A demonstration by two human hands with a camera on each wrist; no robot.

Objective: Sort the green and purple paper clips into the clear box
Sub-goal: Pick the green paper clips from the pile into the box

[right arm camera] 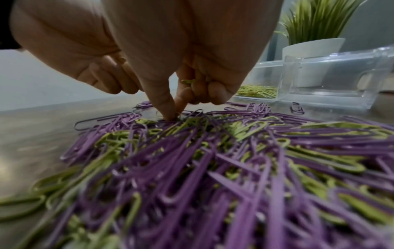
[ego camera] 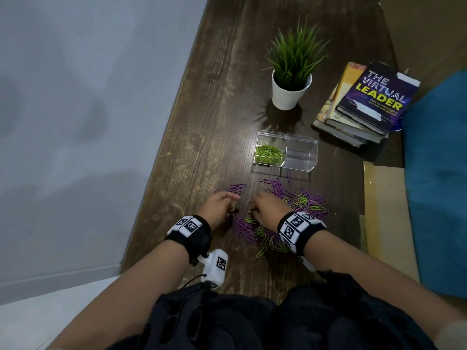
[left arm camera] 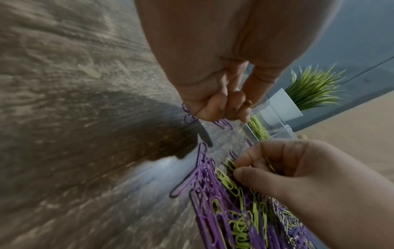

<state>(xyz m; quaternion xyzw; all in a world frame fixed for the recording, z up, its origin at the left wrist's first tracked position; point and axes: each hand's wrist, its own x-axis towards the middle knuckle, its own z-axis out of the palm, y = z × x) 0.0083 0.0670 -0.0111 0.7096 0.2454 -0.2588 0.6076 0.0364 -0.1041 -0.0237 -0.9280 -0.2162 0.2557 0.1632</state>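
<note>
A mixed pile of purple and green paper clips lies on the dark wooden table, near its front. Behind it stands the clear two-part box. Its left part holds green clips; the right part looks empty. My right hand pinches into the pile's left edge with thumb and forefinger, and its other fingers curl round green clips. My left hand hovers just left of it, fingers curled, with a green clip showing at them.
A potted grass plant stands behind the box. A stack of books lies at the back right. Blue fabric and tan card border the right side. The table's left edge runs along a grey wall.
</note>
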